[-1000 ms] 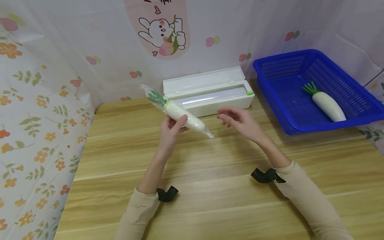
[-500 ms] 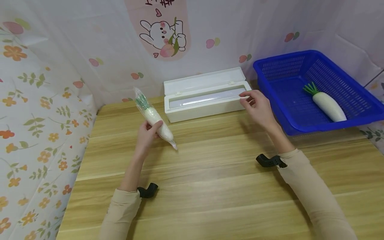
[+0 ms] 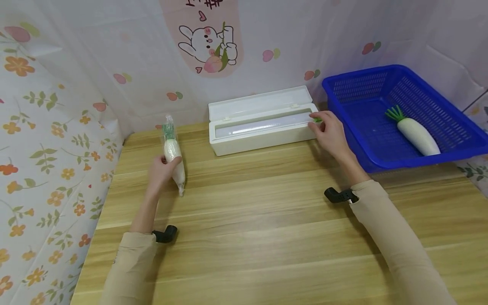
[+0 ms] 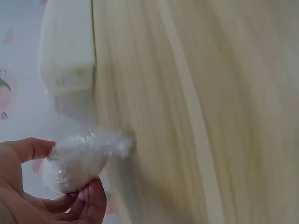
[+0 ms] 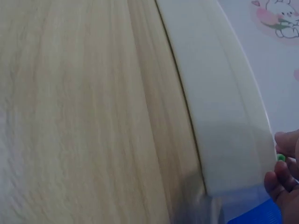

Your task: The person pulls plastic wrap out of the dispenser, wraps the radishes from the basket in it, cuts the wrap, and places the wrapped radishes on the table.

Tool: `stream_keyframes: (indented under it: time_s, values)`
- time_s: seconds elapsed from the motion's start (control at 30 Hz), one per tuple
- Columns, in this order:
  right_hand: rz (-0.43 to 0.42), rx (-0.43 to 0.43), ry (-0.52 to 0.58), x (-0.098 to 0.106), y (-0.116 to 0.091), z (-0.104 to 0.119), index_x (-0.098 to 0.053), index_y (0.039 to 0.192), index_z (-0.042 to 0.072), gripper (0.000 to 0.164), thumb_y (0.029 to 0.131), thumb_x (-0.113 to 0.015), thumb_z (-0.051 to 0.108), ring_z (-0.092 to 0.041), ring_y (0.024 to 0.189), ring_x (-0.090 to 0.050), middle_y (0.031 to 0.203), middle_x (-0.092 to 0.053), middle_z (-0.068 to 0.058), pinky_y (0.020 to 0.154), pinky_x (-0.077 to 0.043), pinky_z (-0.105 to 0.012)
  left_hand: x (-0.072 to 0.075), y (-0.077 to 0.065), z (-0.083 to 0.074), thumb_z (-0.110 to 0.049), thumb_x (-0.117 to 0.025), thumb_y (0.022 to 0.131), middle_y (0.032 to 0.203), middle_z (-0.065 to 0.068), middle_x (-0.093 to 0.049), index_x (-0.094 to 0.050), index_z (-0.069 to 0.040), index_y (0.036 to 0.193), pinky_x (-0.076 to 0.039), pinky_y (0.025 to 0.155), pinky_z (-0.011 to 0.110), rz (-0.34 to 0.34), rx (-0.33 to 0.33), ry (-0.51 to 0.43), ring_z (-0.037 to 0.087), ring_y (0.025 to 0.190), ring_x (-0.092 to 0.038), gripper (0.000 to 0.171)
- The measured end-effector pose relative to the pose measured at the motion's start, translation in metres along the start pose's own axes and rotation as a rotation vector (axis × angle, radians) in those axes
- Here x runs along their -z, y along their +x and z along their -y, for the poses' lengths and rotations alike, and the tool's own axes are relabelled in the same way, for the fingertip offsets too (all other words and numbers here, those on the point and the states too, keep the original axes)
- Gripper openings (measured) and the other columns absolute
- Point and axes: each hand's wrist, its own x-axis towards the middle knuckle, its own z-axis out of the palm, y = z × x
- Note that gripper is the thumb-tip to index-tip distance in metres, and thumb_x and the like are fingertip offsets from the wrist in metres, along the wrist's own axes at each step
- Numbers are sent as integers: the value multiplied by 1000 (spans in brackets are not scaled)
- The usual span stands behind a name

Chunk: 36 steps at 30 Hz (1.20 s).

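My left hand (image 3: 159, 174) grips a white radish (image 3: 173, 149) wrapped in clear cling film, low over the left side of the table. Its green top points away, and the film's twisted end (image 4: 114, 143) sticks out towards me. At the right end of a white cling film dispenser box (image 3: 263, 142), my right hand (image 3: 331, 132) pinches a small green slide cutter (image 5: 281, 157). The fingers partly hide this cutter. The box's lid (image 3: 261, 101) stands raised at the back, and a film roll (image 3: 263, 125) lies inside.
A blue plastic basket (image 3: 352, 137) stands at the back right, close beside my right hand. Inside it lies another white radish (image 3: 418, 135) with a green top. Behind the wooden table (image 3: 259, 237) hangs a printed cloth (image 3: 145, 55).
My left hand has carried the wrapped radish left and down, turning its top away from me. My right hand has moved right to the dispenser's end and taken hold of the green slide cutter.
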Motion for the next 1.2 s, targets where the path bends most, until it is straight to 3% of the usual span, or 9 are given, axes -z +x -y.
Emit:
stream_keyframes:
  time_s: [0.33,0.63,0.9,1.03,1.13,1.2]
  values:
    - [-77,-20,6,-3,5,-7,-75,110,1,18,97,-69,12,-11,69,-46,108,-65,-17,63,-34,-18,30,22,31,-33,-64,93,88,18,-63,-61,9,98,-44,51,27,-173,22,213,20,67,-55,42]
    - [-74,-32,-7,-4,8,-10,-77,107,1,17,96,-71,13,-15,70,-46,105,-64,-16,63,-34,-21,59,42,53,-28,-61,92,79,24,-62,-59,11,89,-41,49,33,-214,-12,393,29,63,-55,39]
    - [-23,25,-20,-1,11,-11,-78,103,0,14,92,-74,7,-20,75,-51,105,-63,-19,66,-36,-18,75,46,57,-37,-53,100,103,37,-59,-57,19,105,-49,73,52,-101,-11,455,45,91,-55,57]
    - [-5,23,-20,1,12,-9,-78,100,-2,12,91,-75,6,-24,81,-54,104,-62,-19,68,-37,-17,79,46,54,-41,-48,103,116,44,-52,-50,24,118,-44,90,62,-61,-15,476,56,110,-47,67]
    - [12,17,-34,3,14,-8,-77,99,-3,12,92,-74,6,-27,85,-55,104,-62,-20,69,-37,-18,78,45,51,-38,-49,104,124,48,-45,-44,27,127,-35,101,65,-77,-30,483,61,122,-36,69]
    - [24,16,-51,4,15,-7,-77,99,-4,13,92,-74,6,-29,85,-55,103,-62,-21,70,-38,-21,74,43,47,-34,-51,103,127,50,-41,-43,28,127,-29,105,66,-124,-70,490,61,126,-31,67]
